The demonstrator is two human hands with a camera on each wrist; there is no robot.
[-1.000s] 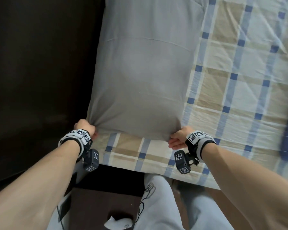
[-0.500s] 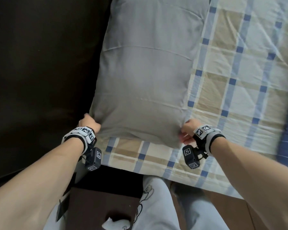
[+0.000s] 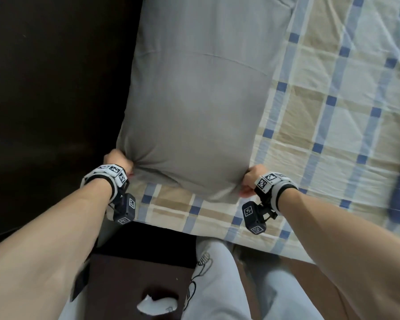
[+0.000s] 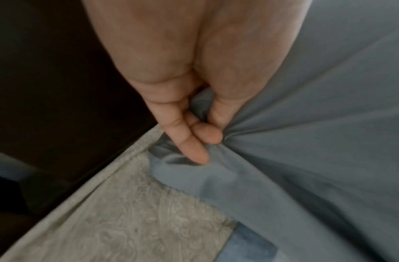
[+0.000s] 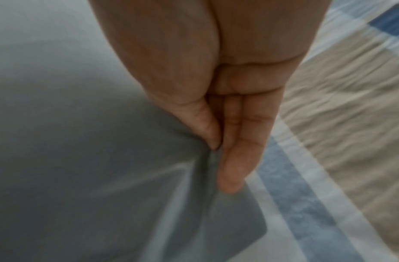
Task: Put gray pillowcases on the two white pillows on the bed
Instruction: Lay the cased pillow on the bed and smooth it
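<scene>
Item: gray pillowcase point(image 3: 194, 107) over pillow, held at both near corners, long axis running away from the person.

Lies on the plaid bedsheet point(image 3: 333, 116) along the bed's left edge, beside the dark headboard point(image 3: 56, 88); its bulk stretches forward from the fingers. Left hand point(image 3: 118, 161) bunches the near-left corner, fingers point(image 4: 189, 141) curled into gathered cloth. Right hand point(image 3: 252, 179) pinches the near-right corner between thumb and fingers point(image 5: 234, 159). Both arms reach out level, about equally near. The wrist views are blurred; the opening seems to sit at this near end. No white pillow shows.
</scene>
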